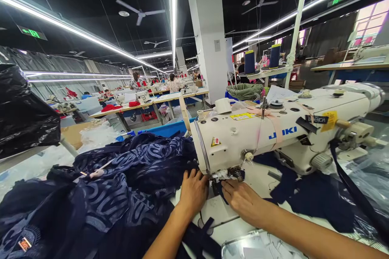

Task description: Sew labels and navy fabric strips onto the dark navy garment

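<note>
A white sewing machine (pixel 225 141) stands before me, its needle area low at the left end of the head. My left hand (pixel 193 192) is just left of the presser foot, its fingers curled down on a navy garment (pixel 154 174). Its fingertips are partly hidden against the fabric. My right hand (pixel 243 199) is close by on the right, thumb and fingers pressed together on a piece of navy fabric (pixel 221 191) under the needle. Patterned navy garments lie heaped to the left, with a navy strip (pixel 202 230) hanging near the bed's front edge.
A metal tray (pixel 243 243) with scraps sits in front of the machine. Navy fabric pieces (pixel 322 200) lie right of it. Two thread cones (pixel 249 62) stand behind. A black plastic bag (pixel 26 109) is at left. Other people sit at machines farther back, beyond a pillar (pixel 208 28).
</note>
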{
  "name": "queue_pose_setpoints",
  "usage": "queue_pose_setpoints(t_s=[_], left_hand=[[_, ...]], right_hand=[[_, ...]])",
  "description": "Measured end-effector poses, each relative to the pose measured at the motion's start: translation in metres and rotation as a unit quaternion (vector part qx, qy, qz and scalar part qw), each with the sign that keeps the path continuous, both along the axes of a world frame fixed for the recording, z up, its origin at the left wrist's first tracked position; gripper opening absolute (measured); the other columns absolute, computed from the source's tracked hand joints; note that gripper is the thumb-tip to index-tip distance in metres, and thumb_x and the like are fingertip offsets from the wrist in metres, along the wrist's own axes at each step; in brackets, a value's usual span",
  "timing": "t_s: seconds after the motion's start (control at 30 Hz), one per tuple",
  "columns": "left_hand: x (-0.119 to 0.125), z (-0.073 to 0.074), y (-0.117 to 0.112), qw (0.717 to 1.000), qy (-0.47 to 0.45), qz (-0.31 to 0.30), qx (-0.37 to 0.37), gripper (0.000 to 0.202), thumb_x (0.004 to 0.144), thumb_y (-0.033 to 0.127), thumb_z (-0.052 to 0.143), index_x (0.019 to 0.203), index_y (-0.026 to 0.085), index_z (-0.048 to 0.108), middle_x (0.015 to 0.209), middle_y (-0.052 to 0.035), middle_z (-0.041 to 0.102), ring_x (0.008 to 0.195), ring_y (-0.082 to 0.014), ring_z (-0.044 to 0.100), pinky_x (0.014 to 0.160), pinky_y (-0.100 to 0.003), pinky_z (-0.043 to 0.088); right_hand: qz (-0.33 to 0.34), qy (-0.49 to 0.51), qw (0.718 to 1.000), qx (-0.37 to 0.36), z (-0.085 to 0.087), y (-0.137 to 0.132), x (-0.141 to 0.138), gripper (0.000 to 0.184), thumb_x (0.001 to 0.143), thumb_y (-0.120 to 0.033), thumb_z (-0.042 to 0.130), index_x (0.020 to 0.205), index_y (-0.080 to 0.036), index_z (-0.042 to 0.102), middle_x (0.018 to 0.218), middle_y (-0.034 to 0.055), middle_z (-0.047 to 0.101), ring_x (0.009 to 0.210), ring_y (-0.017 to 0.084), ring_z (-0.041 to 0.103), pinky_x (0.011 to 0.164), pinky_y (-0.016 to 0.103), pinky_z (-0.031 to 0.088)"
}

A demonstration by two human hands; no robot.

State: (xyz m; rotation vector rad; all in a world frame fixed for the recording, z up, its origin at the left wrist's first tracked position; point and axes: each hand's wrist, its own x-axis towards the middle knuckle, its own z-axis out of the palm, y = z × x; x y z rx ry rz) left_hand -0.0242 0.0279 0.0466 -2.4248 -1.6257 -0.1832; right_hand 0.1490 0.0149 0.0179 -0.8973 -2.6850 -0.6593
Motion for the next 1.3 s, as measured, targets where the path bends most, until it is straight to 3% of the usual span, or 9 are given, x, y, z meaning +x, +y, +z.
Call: queue_pose_setpoints(t_s=[0.53,1.3], left_hand=[[-0.002,-0.002,0.001,1.0,-0.01,-0.005,0.004,0.023,0.079,0.015,0.045,0.093,0.023,0.062,0.085,-0.007,0.062,0.092,-0.0253,0.05,0.084,-0.043,0.032],[-0.003,-0.002,0.011,1.0,0.019,-0.002,-0.001,0.027,0.078,0.013,0.042,0.095,0.021,0.062,0.096,-0.009,0.062,0.097,-0.0265,0.049,0.087,-0.047,0.031]], right_hand=[[0.001,0.023,1.0,-0.005,-0.004,0.001,-0.002,0.012,0.065,-0.004,0.057,0.076,-0.007,0.061,0.081,0.0148,0.062,0.078,0.023,0.055,0.066,0.033,0.042],[-0.04,-0.01,0.999,-0.001,-0.003,0.001,-0.014,0.013,0.064,0.0,0.055,0.074,-0.006,0.061,0.08,0.0161,0.062,0.071,0.021,0.054,0.057,0.031,0.044]])
